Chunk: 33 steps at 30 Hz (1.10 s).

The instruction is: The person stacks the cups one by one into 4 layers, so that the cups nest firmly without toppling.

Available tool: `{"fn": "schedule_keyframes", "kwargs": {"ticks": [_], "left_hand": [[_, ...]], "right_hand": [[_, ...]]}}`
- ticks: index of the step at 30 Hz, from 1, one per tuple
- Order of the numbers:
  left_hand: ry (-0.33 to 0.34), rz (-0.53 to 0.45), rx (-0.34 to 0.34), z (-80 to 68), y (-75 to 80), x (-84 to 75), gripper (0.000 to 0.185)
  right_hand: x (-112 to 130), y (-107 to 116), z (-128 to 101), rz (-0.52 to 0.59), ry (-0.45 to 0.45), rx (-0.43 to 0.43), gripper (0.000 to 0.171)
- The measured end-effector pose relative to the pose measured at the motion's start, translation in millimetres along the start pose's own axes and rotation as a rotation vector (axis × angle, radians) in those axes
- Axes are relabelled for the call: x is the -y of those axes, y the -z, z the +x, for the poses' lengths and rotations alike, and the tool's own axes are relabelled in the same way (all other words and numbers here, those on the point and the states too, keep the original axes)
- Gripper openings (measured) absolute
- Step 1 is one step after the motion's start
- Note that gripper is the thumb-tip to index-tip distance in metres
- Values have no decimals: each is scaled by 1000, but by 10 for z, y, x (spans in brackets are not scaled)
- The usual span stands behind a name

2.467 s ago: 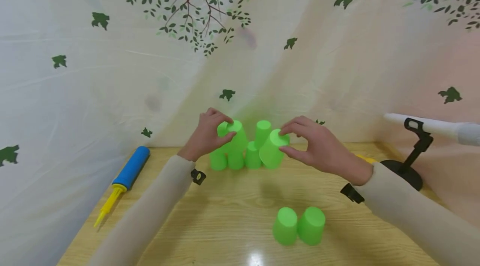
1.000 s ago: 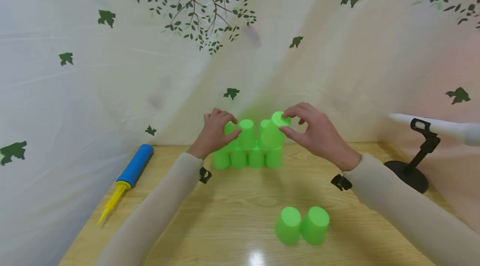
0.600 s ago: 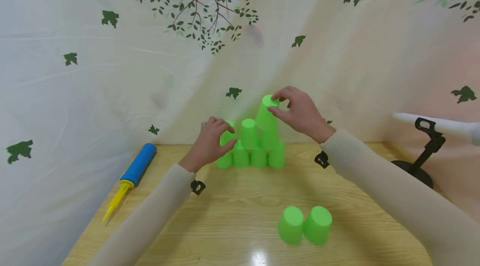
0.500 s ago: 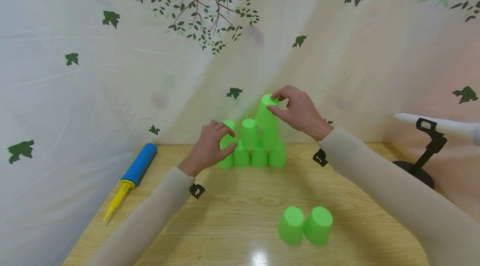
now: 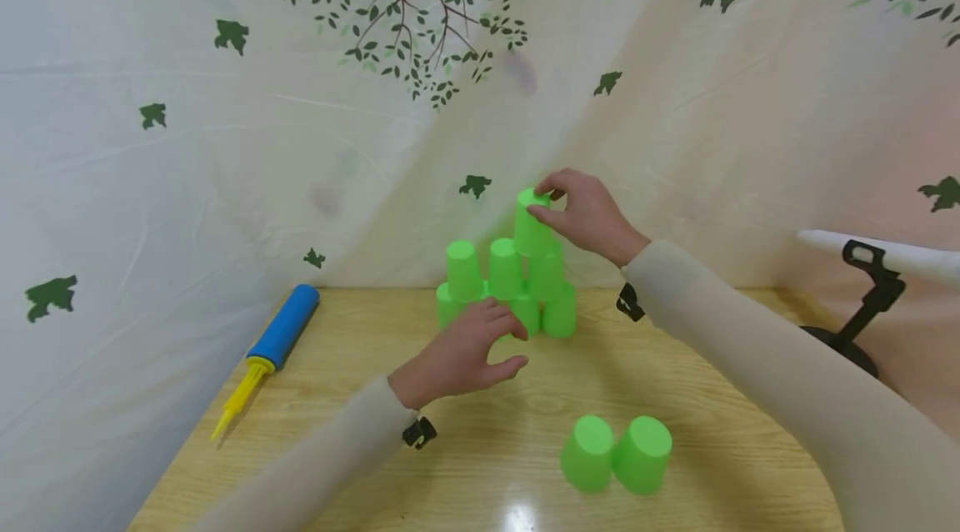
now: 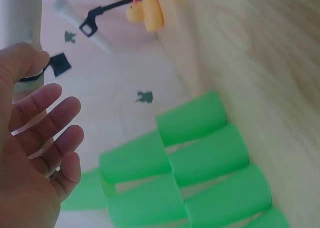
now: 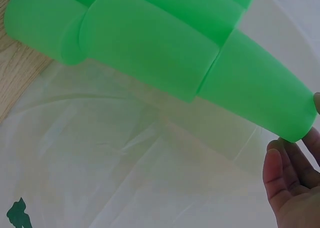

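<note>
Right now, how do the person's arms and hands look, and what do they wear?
Both arms are covered by long, close-fitting beige sleeves that end at the wrists. The left hand and right hand are bare, with no gloves. A small black clip or strap piece sits at each wrist, below the sleeve end. No watch shows.

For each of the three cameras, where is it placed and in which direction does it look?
Head: worn on the head, looking forward and down at the table, cup pyramid, both hands and sleeves.
Left wrist: on that wrist, facing the pyramid; the left hand shows, fingers spread.
Right wrist: on that wrist, facing the top cup; right hand fingertips show.
All three share the pyramid.
</note>
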<state>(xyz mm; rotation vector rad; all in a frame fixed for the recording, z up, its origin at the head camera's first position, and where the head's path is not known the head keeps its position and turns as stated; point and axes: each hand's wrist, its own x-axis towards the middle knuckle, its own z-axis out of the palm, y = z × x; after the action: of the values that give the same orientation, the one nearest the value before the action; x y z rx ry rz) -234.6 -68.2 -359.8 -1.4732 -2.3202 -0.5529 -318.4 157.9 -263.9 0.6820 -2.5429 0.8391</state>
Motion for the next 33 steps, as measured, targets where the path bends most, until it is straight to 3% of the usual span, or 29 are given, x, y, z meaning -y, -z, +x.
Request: {"fn": "schedule_keyframes", "kwargs": {"ticks": [7, 21, 33], "left_hand": [[-67, -9, 72, 53, -155, -210, 23], [-139, -57, 142, 99, -377, -418, 28], [-145, -35, 253, 71, -596, -542, 50]], "right_hand": [[-32, -9, 34, 9, -17, 29, 32], [-48, -21, 25, 10, -1, 16, 29], [-48, -44, 29, 27, -27, 31, 30]]}}
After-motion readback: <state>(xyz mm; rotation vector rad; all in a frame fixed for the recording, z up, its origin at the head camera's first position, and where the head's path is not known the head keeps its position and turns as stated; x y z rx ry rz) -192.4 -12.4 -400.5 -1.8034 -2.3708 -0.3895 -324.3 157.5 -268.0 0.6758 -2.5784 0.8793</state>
